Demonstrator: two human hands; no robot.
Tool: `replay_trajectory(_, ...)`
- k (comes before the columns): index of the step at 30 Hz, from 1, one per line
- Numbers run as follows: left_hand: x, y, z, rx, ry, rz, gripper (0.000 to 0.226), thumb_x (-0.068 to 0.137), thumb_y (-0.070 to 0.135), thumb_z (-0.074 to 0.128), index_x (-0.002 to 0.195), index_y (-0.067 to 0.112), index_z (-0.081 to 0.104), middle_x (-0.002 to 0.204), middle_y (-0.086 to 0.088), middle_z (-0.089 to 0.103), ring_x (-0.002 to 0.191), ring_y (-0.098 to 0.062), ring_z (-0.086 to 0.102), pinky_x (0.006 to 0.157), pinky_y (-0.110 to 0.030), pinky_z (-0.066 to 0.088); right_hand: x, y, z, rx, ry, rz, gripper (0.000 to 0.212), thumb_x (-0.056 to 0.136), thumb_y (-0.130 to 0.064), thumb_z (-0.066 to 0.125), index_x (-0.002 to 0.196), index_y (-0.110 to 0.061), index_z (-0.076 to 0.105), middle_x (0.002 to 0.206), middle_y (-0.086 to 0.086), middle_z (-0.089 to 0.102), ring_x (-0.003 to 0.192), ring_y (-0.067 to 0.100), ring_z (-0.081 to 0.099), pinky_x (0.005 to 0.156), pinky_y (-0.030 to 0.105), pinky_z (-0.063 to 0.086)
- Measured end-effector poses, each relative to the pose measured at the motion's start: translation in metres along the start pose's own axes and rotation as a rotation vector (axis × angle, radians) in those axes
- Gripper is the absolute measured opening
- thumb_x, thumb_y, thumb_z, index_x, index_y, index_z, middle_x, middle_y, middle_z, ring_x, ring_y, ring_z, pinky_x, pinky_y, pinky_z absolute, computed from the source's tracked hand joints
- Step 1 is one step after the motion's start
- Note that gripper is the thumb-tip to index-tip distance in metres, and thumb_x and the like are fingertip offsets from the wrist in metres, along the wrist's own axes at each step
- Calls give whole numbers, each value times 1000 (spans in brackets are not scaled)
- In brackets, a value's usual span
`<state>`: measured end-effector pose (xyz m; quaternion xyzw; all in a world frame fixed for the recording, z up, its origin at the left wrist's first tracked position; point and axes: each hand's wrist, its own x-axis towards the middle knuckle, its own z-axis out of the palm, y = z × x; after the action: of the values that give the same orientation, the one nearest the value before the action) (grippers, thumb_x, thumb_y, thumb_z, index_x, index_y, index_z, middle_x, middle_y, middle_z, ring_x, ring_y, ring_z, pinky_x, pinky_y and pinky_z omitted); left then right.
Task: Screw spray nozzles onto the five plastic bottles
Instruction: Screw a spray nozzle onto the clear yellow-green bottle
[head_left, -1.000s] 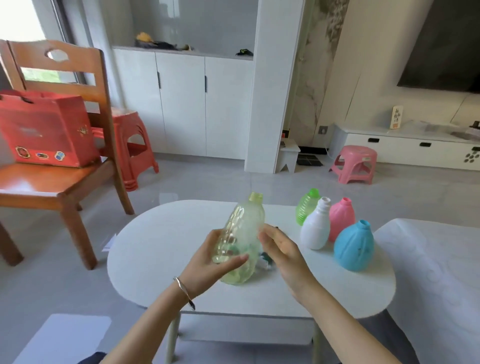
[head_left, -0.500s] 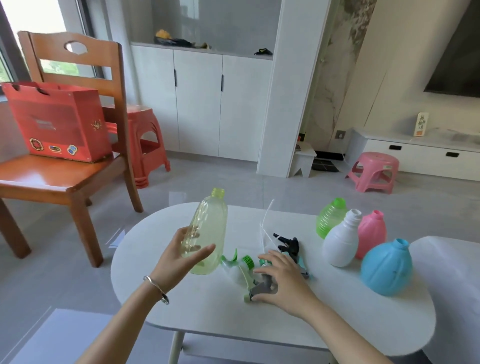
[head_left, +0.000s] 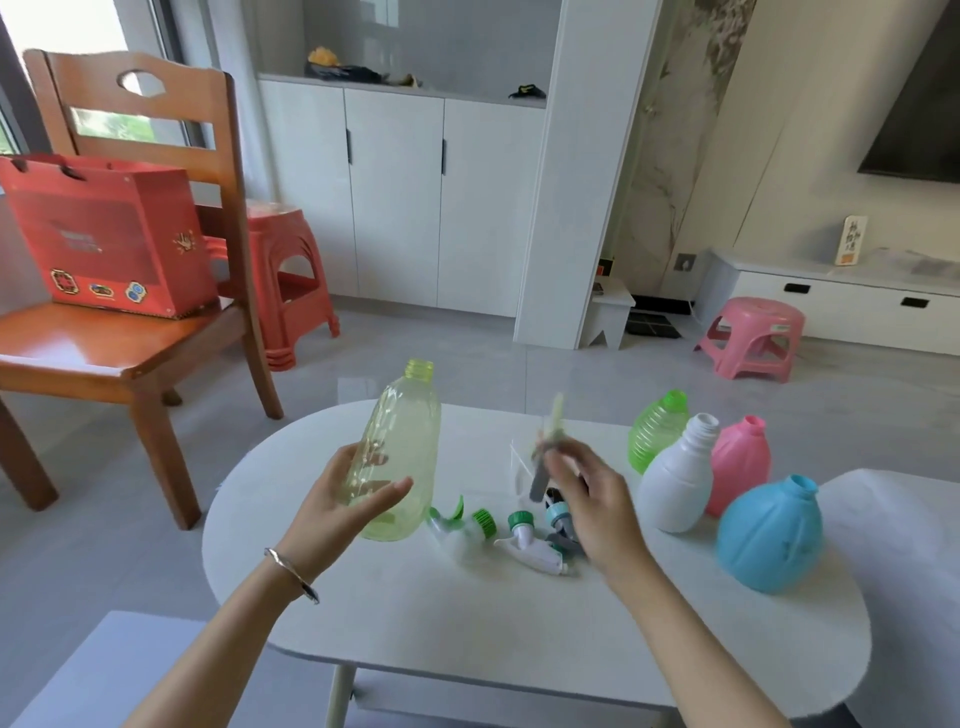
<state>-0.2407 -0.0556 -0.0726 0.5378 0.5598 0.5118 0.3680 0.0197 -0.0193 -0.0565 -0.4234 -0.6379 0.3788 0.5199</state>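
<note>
My left hand (head_left: 345, 512) grips a clear yellow-green bottle (head_left: 397, 449), held tilted above the white oval table (head_left: 467, 623) with its open neck up. My right hand (head_left: 592, 504) is closed on a spray nozzle (head_left: 545, 447), blurred by motion, lifted just above the pile. Other nozzles (head_left: 519, 535) with green and teal collars lie on the table between my hands. Four uncapped bottles stand at the right: a green ribbed one (head_left: 655, 431), a white one (head_left: 678, 475), a pink one (head_left: 740, 462) and a round blue one (head_left: 769, 535).
A wooden chair (head_left: 130, 332) with a red box (head_left: 109, 234) stands at the left, an orange stool (head_left: 283, 280) behind it. A pink stool (head_left: 750, 338) sits on the floor beyond the table. A white cloth-covered surface (head_left: 904, 571) borders the table's right edge.
My right hand went down to the nozzle pile, closed on one nozzle and has lifted it. The left hand keeps holding the clear bottle, shifted left; the camera view has shifted.
</note>
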Motion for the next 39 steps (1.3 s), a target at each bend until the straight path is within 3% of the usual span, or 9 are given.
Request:
replay_trajectory(2,1,-1,0,0,11,-10,82,46,60,76,119,37,44,115,7,60,92,-6,68,70,-21,52,9,-10,-13,292,105,80,32,85,-50,50,99,-27,67,99,-16,73,103,0,64,87,13,48)
replay_trajectory(5,1,-3,0,35,11,-21,83,43,60,77,115,39,42,114,7,58,98,-12,65,69,-22,52,17,-13,-28,776,246,250,26,92,-41,45,98,-24,63,97,-6,71,96,6,68,88,28,55)
replay_trajectory(9,1,-4,1,84,18,-27,76,42,63,76,109,42,46,116,13,56,102,-14,63,74,-26,52,16,-6,-37,856,283,350,20,96,-22,46,91,-9,60,96,6,67,106,23,63,86,31,56)
replay_trajectory(14,0,-4,-1,108,42,-31,70,41,66,73,103,50,45,116,10,54,107,-19,60,77,-27,49,14,-15,-53,965,314,303,32,100,-21,39,86,-13,67,94,11,76,91,22,73,78,29,59)
replay_trajectory(25,-2,-7,-3,193,38,6,67,53,49,81,111,41,48,118,5,54,107,-14,56,79,-22,44,13,-10,-53,728,201,312,25,101,-23,36,95,-11,58,90,4,77,85,17,73,73,25,59)
replay_trajectory(30,-6,-3,4,252,-113,93,73,53,48,87,118,43,54,118,7,54,109,-1,54,92,-19,42,7,-1,-44,448,50,397,17,92,-22,55,100,-8,59,84,5,71,76,21,73,64,25,58)
replay_trajectory(33,-6,0,14,218,-158,113,75,48,55,83,117,45,56,117,16,60,109,1,57,92,-14,44,1,4,-34,308,-99,391,28,78,-19,73,101,-11,61,80,-2,72,80,19,72,68,24,57)
replay_trajectory(36,-2,4,20,140,-191,67,72,48,55,84,115,43,58,116,15,64,106,0,60,89,-18,48,1,2,-32,258,-107,372,49,56,-35,84,98,-16,66,88,2,73,84,19,72,76,27,57)
replay_trajectory(39,-2,10,19,68,-239,4,68,48,58,82,112,46,60,113,15,66,102,-2,63,80,-12,49,2,-2,-37,230,-170,335,51,56,-37,83,101,-17,69,87,2,72,86,20,67,86,37,51)
